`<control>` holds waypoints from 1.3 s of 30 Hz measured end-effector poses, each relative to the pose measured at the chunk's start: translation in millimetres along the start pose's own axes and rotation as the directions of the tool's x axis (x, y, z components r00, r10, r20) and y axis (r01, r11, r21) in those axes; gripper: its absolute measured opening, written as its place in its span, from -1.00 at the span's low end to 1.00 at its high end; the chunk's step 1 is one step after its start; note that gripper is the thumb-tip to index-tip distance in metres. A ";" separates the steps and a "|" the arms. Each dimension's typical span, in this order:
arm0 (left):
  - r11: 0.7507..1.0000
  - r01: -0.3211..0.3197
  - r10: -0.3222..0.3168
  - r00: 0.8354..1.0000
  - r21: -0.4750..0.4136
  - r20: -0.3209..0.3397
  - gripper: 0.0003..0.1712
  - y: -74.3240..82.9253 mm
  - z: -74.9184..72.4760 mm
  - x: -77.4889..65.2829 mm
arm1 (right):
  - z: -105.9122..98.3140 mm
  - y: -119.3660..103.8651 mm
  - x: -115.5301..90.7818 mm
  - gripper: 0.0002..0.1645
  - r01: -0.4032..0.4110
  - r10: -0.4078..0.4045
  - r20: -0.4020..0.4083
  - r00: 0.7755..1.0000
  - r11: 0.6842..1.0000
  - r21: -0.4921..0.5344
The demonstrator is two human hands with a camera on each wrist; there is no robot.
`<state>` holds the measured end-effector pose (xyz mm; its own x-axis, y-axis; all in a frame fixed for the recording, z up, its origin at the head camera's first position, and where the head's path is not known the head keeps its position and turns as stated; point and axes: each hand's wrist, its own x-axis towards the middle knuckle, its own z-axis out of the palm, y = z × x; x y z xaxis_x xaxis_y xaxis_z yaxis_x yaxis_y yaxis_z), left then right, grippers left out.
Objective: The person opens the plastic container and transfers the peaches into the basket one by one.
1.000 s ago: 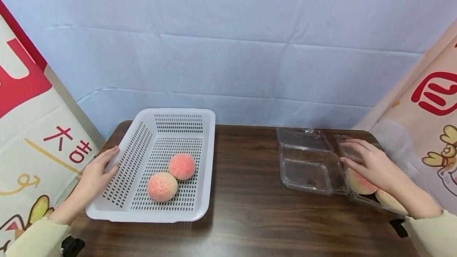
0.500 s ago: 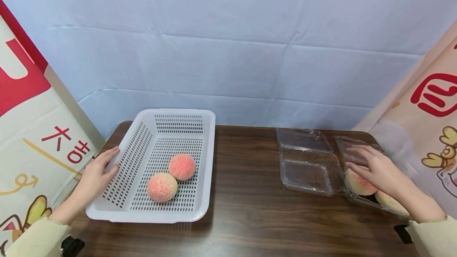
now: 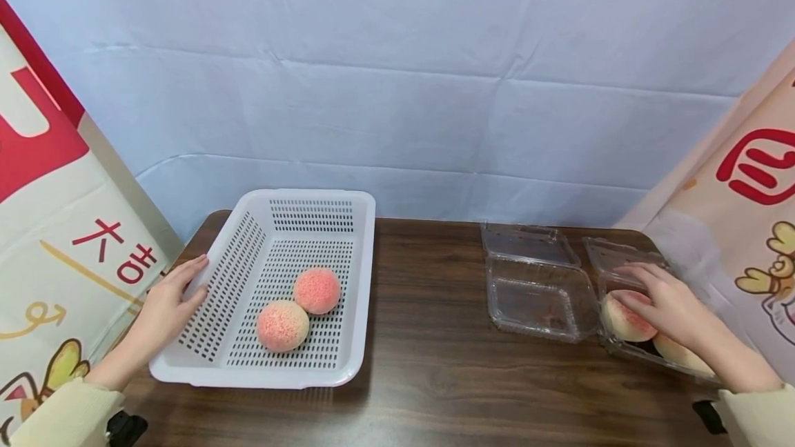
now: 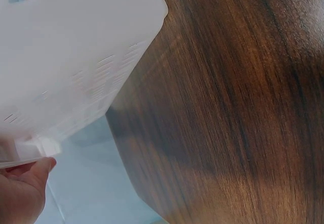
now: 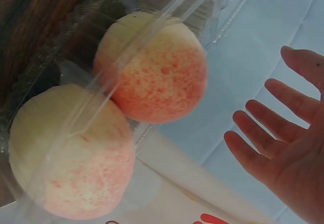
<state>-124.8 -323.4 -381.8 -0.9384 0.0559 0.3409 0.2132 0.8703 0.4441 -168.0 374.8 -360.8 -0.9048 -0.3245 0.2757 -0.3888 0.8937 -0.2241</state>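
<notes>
My left hand (image 3: 166, 309) holds the left rim of a white slotted plastic basket (image 3: 368, 281). In the left wrist view its fingertips (image 4: 43, 169) are at the rim. Two round peaches, a deep pink one (image 3: 317, 290) and a paler speckled one (image 3: 282, 325), lie side by side in the basket. At the right, my right hand (image 3: 673, 312) hovers with spread fingers over a clear hinged plastic box (image 3: 615, 254). Inside that box sit peaches; the right wrist view shows an upper one (image 5: 157, 70) and a lower one (image 5: 73, 153), apart from the fingers.
A second clear plastic box (image 3: 534, 295) lies with its lid back, left of the peach box. Brown wooden tabletop (image 3: 428, 336) lies between it and the basket. A pale blue cloth (image 3: 397, 88) hangs behind; printed banners (image 3: 760, 226) flank both sides.
My right hand has shifted slightly right and down over the peach box, uncovering more of its lid and a peach. The left hand, basket and its two peaches have stayed put.
</notes>
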 end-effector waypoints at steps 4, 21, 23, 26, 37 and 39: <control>1.000 0.007 -0.007 1.000 0.005 0.005 -0.46 0.3 -0.2 -0.2 | 1.5 4.2 -0.9 -0.52 -0.022 0.023 0.032 0.999 1.000 -0.017; 1.000 0.011 -0.011 1.000 -0.001 0.012 -0.45 1.5 -1.3 0.1 | 11.0 19.6 -10.3 -0.53 -0.018 0.019 0.022 1.000 0.999 -0.032; 1.000 0.012 -0.012 1.000 -0.002 0.015 -0.45 1.4 -1.4 0.0 | 11.4 20.5 -11.4 -0.52 -0.032 0.033 0.037 0.999 0.999 -0.032; 1.000 0.013 -0.013 1.000 -0.003 0.014 -0.45 1.0 -1.4 -0.1 | 12.6 22.5 -12.3 -0.51 -0.056 0.058 0.061 0.996 0.998 -0.030; 1.000 0.017 -0.017 1.000 -0.001 0.019 -0.44 0.8 -1.0 -0.8 | 22.6 26.6 -16.5 -0.43 -0.084 0.084 0.129 0.988 0.996 -0.009; 1.000 0.018 -0.018 1.000 -0.005 0.020 -0.44 1.0 -1.2 -0.7 | 24.8 26.8 -17.3 -0.41 -0.078 0.078 0.121 0.990 0.997 -0.011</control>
<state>-123.6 -323.1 -380.6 -0.9474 0.0505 0.3159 0.1977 0.8687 0.4541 -167.0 396.6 -394.8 -0.9469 -0.2885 0.1420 -0.3154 0.9194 -0.2349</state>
